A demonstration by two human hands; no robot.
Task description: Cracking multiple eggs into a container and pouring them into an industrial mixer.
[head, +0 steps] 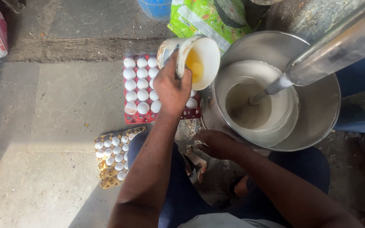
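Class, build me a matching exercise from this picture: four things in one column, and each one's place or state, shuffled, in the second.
1. white cup
2. red egg tray
3. yellow egg tray
4. steel bowl

a. on the floor by the person's knee
b. holds pale batter and a mixer shaft
c. tilted in the left hand, yolk inside
d. beside the bowl, full of white eggs

Pairs: 1-c, 2-d, 3-a, 4-b

Bare forearms, dark blue trousers, pale shirt hem

Bright daylight, glare on steel bowl point(317, 105); deep shadow along top; edges slightly bowed, focus sharp.
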